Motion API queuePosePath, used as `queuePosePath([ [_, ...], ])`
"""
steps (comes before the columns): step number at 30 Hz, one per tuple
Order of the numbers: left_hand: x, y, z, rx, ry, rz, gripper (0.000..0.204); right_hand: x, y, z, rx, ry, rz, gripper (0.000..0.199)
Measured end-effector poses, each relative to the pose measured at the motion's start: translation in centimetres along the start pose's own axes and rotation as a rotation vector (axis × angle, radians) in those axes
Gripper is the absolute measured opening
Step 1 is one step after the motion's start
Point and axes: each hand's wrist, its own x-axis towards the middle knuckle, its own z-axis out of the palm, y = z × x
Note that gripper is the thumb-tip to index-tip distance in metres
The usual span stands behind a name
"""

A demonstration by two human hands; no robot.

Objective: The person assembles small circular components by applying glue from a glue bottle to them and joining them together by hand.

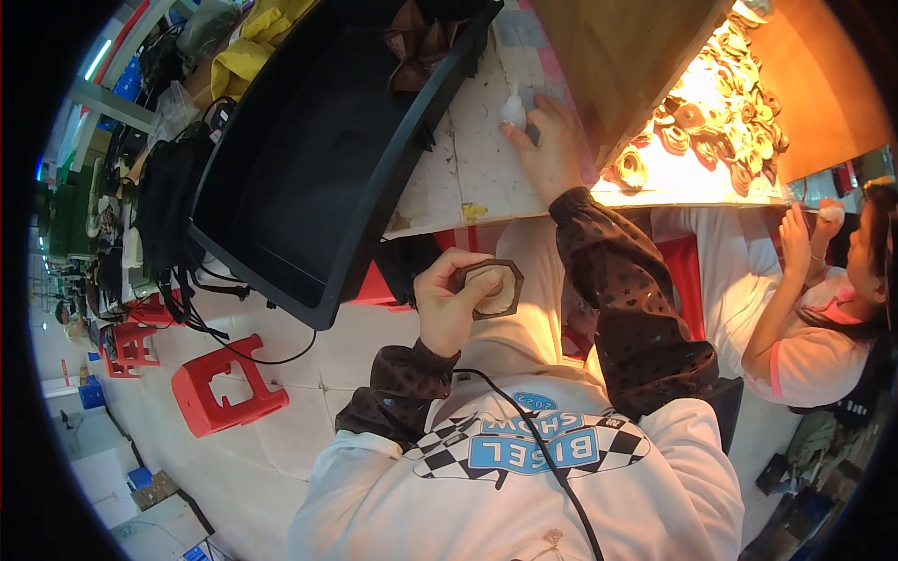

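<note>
My left hand [449,294] is closed on a dark brown, many-sided piece [515,289] with a pale round centre, held above my lap. The thumb lies across its pale face, and the fingers behind it are partly hidden. Farther off, my right hand [549,150] reaches over the table [458,168], its thumb and fingers around the lower part of a small white squeeze bottle [513,109] with a narrow tip.
A big black tray [290,150] sits left of my hands, with folded brown pieces [421,47] at its far end. Many rolled pale pieces [692,122] lie brightly lit inside a wooden box [636,56]. A red stool [227,385] stands lower left; another person [814,327] sits at right.
</note>
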Motion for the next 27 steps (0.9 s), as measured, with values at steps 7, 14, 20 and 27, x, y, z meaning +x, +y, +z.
queuePosePath([
  [7, 0.3, 0.0, 0.4, 0.005, 0.017, -0.042, 0.016, -3.0, -2.6, -3.7, 0.094, 0.113, -0.044, 0.034],
  [14, 0.0, -1.5, 2.9, 0.032, -0.103, -0.165, 0.016, -13.9, -5.1, -14.3, 0.641, -0.26, 0.331, 0.026],
  [20, -0.9, -4.4, 5.7, 0.065, -0.249, -0.201, 0.016, -17.7, -4.1, -15.5, 0.579, -0.182, 0.574, 0.026],
  [27, -1.6, -6.8, 8.8, 0.201, -0.361, -0.242, 0.018, -20.8, -1.1, -16.4, 0.695, -0.122, 0.758, 0.021],
])
